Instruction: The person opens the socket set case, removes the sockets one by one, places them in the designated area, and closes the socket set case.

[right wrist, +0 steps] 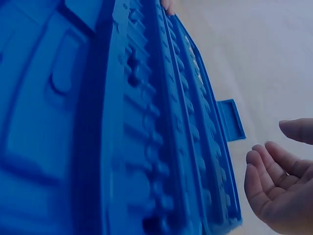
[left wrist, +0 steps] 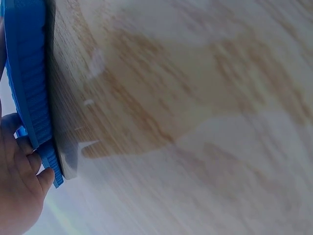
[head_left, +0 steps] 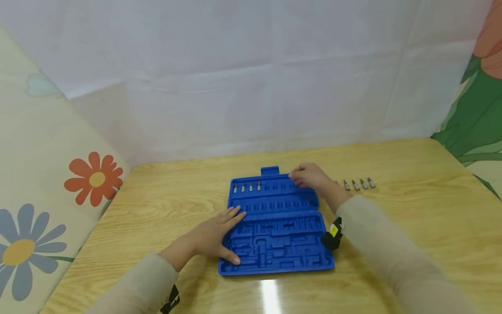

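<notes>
Four little silver bits (head_left: pixel 251 187) sit in a row at the left of the top part of a blue case (head_left: pixel 274 215). From the head view, I see the case lying unfolded on the wooden table (head_left: pixel 168 187), with its small tab (head_left: pixel 269 170) at the far edge. The left hand (head_left: pixel 209 233) has its fingers and thumb spread, resting on the left side of the case. The right hand (head_left: pixel 311 176) is over the top right corner, with its fingers bent. To the right of the case, loose bits (head_left: pixel 355 185) lie side by side on the table, one partly hidden by the right arm. Behind is a white cloth (head_left: pixel 204 87), and a red flower (head_left: pixel 97 179) is on the left wall.

From the left wrist view, the left hand is at the edge of the picture, with its fingers touching the side of the blue case. Shiny table fills most of the rest.

From the right wrist view, the case is close up, with bumpy rows of slots. The right hand is just beside the tab. Its thumb is apart from its bent fingers, and the gap between them shows. A few fingertips (right wrist: pixel 167 6) peek in at the top.
</notes>
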Tool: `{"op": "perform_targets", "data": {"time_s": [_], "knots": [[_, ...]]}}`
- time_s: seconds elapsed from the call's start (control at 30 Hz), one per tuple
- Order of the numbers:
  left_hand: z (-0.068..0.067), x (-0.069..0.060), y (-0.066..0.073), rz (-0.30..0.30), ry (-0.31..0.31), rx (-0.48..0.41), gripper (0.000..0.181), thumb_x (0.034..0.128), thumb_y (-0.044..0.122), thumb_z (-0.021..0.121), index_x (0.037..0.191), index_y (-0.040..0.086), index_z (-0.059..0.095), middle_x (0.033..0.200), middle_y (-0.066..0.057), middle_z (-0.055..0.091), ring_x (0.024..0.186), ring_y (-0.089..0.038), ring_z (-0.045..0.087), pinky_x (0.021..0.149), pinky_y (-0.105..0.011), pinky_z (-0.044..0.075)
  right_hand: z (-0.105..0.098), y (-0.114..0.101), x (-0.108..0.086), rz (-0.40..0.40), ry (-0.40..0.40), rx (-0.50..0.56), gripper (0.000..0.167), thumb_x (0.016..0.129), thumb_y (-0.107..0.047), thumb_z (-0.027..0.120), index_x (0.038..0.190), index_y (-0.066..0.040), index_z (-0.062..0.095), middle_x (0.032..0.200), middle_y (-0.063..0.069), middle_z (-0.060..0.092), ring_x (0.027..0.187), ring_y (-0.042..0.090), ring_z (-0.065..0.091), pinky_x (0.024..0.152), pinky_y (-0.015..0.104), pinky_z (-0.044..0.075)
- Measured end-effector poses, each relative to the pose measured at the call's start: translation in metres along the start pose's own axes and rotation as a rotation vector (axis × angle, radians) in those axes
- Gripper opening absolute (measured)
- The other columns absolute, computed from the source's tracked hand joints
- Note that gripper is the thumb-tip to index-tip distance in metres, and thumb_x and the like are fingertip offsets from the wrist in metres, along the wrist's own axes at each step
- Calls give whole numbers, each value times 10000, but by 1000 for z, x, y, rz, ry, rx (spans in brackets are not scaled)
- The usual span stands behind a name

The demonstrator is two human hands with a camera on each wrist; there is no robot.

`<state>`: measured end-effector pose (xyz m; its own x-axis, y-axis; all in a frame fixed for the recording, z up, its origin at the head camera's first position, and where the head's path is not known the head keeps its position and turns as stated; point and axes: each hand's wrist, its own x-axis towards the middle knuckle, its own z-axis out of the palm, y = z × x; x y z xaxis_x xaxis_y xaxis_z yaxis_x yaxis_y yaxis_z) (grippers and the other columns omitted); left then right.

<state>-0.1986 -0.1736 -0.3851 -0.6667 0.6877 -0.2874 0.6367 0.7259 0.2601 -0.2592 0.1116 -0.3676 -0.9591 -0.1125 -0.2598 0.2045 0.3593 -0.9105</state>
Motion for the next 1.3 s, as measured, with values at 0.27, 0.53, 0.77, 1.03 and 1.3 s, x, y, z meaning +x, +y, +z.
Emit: {"op": "perform_targets", "data": {"time_s": [0.27,0.53,0.77,1.03,1.3], "knots": [[2,1,2,-10,-13,-10,1071,581,685,567,1396,129,151,1430,-101,81,1283,-282,71,971,-471,210,25,-2,14,-28,6,18,266,848,-113,527,1044,66,535,1036,198,550,920,291,529,778,352,439],[1,-1,1,-12,-12,-18,1069,581,680,574,1393,119,163,1428,-107,88,1281,-285,88,969,-466,220,44,-5,31,-47,9,-22,227,843,-112,544,1018,29,576,1003,148,570,867,236,540,726,322,450],[1,-2,0,-14,-15,-17,1072,580,687,567,1394,121,159,1429,-106,83,1282,-277,88,970,-459,223,57,-8,42,-77,22,-117,228,838,-110,556,1024,15,600,1028,125,574,870,221,544,714,315,453],[-1,1,0,-17,-10,-7,1074,581,688,566,1395,125,149,1432,-97,67,1282,-276,75,973,-456,217,67,-14,50,-80,28,-328,182,827,-139,562,932,-26,660,969,74,605,790,178,534,655,295,442],[1,0,0,-7,-9,-14,1073,582,688,563,1393,116,156,1430,-108,69,1281,-284,73,974,-457,216,85,24,105,-141,42,-512,304,776,-206,612,492,-102,578,491,-38,458,450,121,378,464,270,360]]}}
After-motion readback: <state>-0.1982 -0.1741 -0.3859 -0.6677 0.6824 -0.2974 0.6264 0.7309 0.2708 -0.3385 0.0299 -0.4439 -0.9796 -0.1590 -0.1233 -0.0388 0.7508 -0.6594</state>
